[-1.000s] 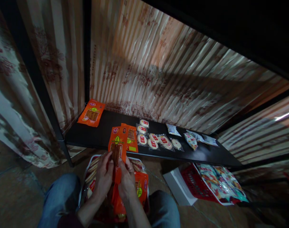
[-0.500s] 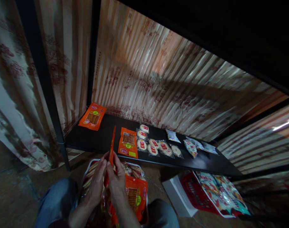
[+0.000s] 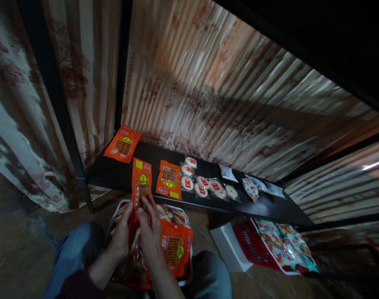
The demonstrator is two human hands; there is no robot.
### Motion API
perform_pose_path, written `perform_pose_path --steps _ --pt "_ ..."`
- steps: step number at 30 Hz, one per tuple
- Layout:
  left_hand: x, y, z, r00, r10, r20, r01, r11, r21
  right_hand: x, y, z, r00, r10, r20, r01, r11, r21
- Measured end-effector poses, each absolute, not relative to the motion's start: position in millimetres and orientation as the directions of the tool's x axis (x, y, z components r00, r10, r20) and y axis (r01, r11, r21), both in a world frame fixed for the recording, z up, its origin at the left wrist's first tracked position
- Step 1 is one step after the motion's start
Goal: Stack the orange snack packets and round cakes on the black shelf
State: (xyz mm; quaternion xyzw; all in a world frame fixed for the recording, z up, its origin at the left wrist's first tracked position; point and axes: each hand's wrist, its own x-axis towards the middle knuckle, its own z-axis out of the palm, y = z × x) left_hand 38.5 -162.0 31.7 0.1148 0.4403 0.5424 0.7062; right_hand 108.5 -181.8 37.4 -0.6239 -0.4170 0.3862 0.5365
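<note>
The black shelf (image 3: 114, 176) carries, around its middle, a cluster of round white packets (image 3: 203, 181) with red labels. From there, one flat orange packet (image 3: 168, 180) lies at nine o'clock, just beside the cluster, and another orange packet (image 3: 123, 145) at ten. A pale pouch (image 3: 228, 173) lies at two o'clock; a patterned pouch (image 3: 250, 189) and silvery pouches (image 3: 274, 189) at three.

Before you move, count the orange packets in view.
4 packets: one at the left end of the shelf, one beside the round white packs, one at the left hand and right hand, one in the nearest basket. More may be hidden there.
</note>
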Motion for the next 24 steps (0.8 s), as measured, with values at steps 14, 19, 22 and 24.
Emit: perform_pose_path --steps 14,19,22,24 --pt "30.2 -156.6 50.2 0.063 0.789 -0.611 -0.872 0.341 0.350 122.9 -178.1 35.1 0.406 0.899 0.166 0.297 0.042 -0.954" --pt "30.4 -154.6 47.4 0.125 0.783 -0.609 -0.891 0.359 0.279 126.0 -178.6 37.2 0.449 0.876 0.173 0.286 0.042 -0.957" --pt "30.0 -153.5 44.2 0.192 0.790 -0.582 -0.891 0.389 0.235 129.6 -176.7 36.1 0.456 0.869 0.192 0.294 0.057 -0.954" --pt "29.1 -152.7 42.5 0.221 0.786 -0.578 -0.887 0.409 0.217 131.8 -175.3 33.6 0.445 0.872 0.205 0.314 0.062 -0.947"
